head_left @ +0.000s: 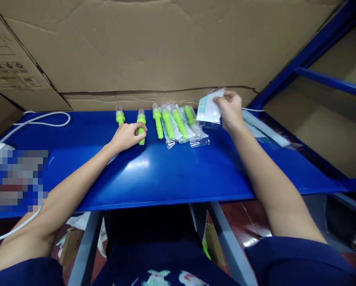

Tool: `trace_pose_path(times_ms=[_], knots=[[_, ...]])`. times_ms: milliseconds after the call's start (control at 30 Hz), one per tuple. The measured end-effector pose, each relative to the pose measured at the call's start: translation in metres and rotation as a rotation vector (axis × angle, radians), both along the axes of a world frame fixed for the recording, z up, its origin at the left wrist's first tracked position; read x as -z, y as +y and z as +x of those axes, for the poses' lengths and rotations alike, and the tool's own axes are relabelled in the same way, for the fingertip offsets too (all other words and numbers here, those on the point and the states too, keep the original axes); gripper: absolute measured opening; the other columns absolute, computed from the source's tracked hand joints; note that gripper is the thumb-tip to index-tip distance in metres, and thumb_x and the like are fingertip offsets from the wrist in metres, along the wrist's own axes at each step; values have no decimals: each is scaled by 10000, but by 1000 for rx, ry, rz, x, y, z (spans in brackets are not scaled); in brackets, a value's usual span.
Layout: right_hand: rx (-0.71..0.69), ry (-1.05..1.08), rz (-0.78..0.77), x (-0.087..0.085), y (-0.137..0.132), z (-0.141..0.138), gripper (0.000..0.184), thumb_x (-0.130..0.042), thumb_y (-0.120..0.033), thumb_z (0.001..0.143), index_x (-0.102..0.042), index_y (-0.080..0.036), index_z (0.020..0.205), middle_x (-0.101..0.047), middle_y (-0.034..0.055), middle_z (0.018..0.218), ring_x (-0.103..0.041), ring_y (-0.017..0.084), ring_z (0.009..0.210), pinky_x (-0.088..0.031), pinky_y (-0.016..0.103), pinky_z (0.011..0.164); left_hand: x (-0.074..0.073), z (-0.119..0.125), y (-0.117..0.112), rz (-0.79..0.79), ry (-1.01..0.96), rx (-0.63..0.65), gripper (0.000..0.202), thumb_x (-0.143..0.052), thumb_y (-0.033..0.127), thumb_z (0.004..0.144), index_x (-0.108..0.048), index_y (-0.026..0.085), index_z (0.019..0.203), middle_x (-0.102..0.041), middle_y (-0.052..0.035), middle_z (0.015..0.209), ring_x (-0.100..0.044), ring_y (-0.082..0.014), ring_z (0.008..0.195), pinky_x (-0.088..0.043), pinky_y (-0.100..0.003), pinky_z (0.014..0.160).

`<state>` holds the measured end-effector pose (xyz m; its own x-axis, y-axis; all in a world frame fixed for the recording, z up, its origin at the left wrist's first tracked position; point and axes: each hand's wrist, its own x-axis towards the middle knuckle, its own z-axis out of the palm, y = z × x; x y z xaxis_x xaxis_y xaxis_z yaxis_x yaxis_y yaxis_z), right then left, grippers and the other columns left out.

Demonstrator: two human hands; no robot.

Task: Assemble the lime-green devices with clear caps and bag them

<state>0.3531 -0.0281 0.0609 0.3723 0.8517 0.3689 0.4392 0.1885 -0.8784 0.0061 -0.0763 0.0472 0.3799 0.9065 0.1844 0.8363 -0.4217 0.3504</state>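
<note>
Several green plastic sticks with clear caps lie in a row on the blue table (172,174). My left hand (126,136) rests on the table with its fingers closed around one bare green stick (141,126). Another bare stick (120,116) lies to its left and a third (158,122) to its right. Further right, three sticks sit inside clear plastic bags (180,127). My right hand (229,112) is raised at the far right of the row, pinching a small stack of flat white and clear bags (209,108).
Large cardboard sheets (154,47) stand behind the table. A white cable (43,118) loops at the back left. More flat clear packets (264,131) lie at the right by the blue shelf frame (329,81). A blurred patch covers the left front.
</note>
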Motion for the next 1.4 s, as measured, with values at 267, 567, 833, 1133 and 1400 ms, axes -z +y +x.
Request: trace_pose_path(times_ms=[267,567,833,1133,1400], knots=[[-554,17,-266,14,-29,-46,582,-891,-560,716,-574,-228,1074,-613,-4,668,-465,116,483,-398,258,422,2,1,-1,100,-176,-63,328,-554,319,882,-776,171,1073,-651,-14,665,-618,-188,651,-474,-346,784],[-404,244,-140,14,-53,-81,799,-700,-744,845,-372,-292,1416,-754,94,1005,-693,178,640,-540,268,454,-1,7,-9,248,-238,-46,373,-479,393,973,-715,180,1167,-712,-5,739,-690,-191,758,-461,-392,982],[-622,77,-350,20,-62,-85,859,-815,-572,828,-331,-247,1459,-632,-40,655,-554,166,390,-439,288,334,-1,13,-15,256,-237,-16,312,-485,383,992,-690,218,1159,-712,10,786,-658,-185,783,-419,-405,980],[-665,248,-316,16,-66,-95,746,-748,-774,777,-420,-281,1231,-671,6,831,-623,159,477,-433,274,328,6,27,-24,190,51,357,375,-430,388,1027,-688,250,1261,-751,-33,895,-665,-200,853,-387,-423,1005],[-580,393,-276,17,-55,-90,746,-792,-825,679,-469,-265,1050,-620,-22,697,-599,143,476,-422,247,356,3,30,-28,125,150,512,496,-325,436,1093,-562,246,1484,-757,-98,1110,-664,-236,1026,-404,-400,956]])
